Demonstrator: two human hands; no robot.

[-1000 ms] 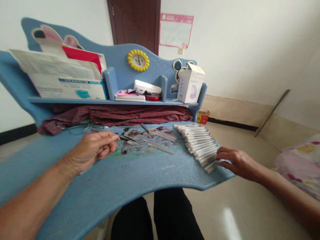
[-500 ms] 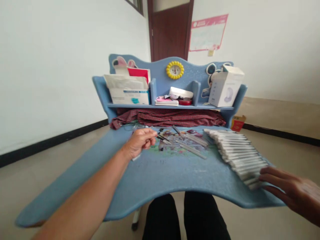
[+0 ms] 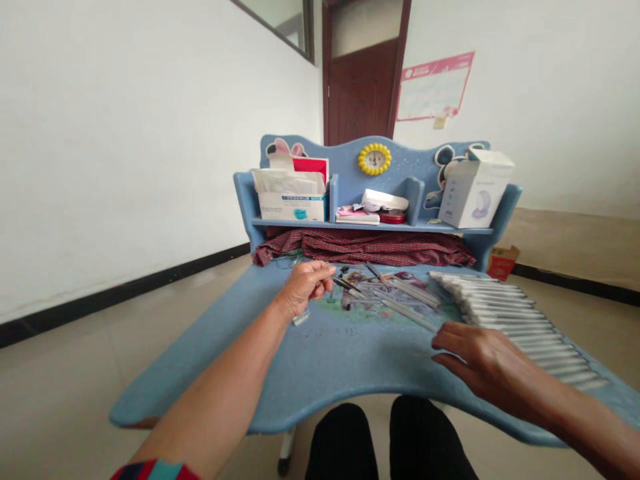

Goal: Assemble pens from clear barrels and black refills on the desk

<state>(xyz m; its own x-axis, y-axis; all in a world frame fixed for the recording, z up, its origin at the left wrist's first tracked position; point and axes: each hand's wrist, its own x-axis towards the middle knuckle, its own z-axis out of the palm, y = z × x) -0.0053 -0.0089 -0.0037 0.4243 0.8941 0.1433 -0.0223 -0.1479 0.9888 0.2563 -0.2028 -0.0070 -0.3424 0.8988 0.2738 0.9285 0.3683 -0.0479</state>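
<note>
My left hand (image 3: 311, 287) is closed in a pinch above the back middle of the blue desk (image 3: 345, 373). Thin black sticks (image 3: 346, 285) lie just beyond its fingertips; whether the fingers grip one is unclear. My right hand (image 3: 483, 357) is over the desk's right part, thumb and fingers apart, with nothing visible between them. Its fingertips are by the near end of a clear pen-like tube (image 3: 405, 313). More clear tubes (image 3: 415, 292) lie loose behind that one. A row of whitish, pen-like sticks (image 3: 510, 313) is stacked beyond my right hand, partly covered by it.
A small clear piece (image 3: 301, 317) rests beside my left wrist. Folded checked cloth (image 3: 370, 247) runs under the desk shelf (image 3: 430, 229). On the shelf stand a mask box (image 3: 293, 205) and a white box (image 3: 475, 190). The desk's front edge curves around my knees.
My right hand has left the near end of the stacked sticks and come left toward the loose tubes. The left hand keeps its pinch in about the same place. The camera view has shifted.
</note>
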